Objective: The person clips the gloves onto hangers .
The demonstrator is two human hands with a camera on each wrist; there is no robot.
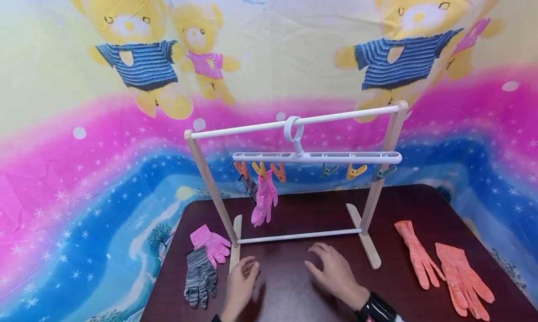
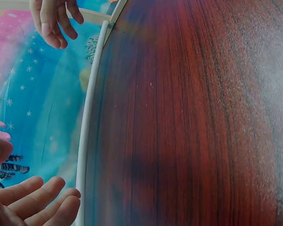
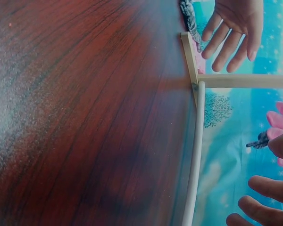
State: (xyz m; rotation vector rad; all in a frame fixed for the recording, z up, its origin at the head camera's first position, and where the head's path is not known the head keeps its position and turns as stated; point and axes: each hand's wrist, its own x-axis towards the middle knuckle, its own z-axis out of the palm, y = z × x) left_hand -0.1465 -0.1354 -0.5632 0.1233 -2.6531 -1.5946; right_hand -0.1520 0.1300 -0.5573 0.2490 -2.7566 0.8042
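Note:
Both hands hover over the near part of the table, fingers relaxed, holding nothing. My left hand (image 1: 240, 287) is by the rack's left foot, just right of a grey striped glove (image 1: 200, 276) and a pink glove (image 1: 211, 245) lying on the table. My right hand (image 1: 336, 273) is in front of the lower white bar (image 1: 298, 236), palm turned inward. Above, a white clip hanger (image 1: 344, 158) hangs from the rack's top bar (image 1: 344, 115). From its left clips hang a pink glove (image 1: 265, 201) and, partly hidden behind it, a dark grey glove (image 1: 250, 188).
Two orange gloves, one slimmer (image 1: 417, 253) and one wider (image 1: 463, 281), lie right of the wooden rack (image 1: 374, 205). An orange clip (image 1: 278, 171) and the right-hand clips, including a yellow one (image 1: 356, 172), hold nothing. A printed bear cloth (image 1: 269, 55) hangs behind the dark table (image 1: 290, 284).

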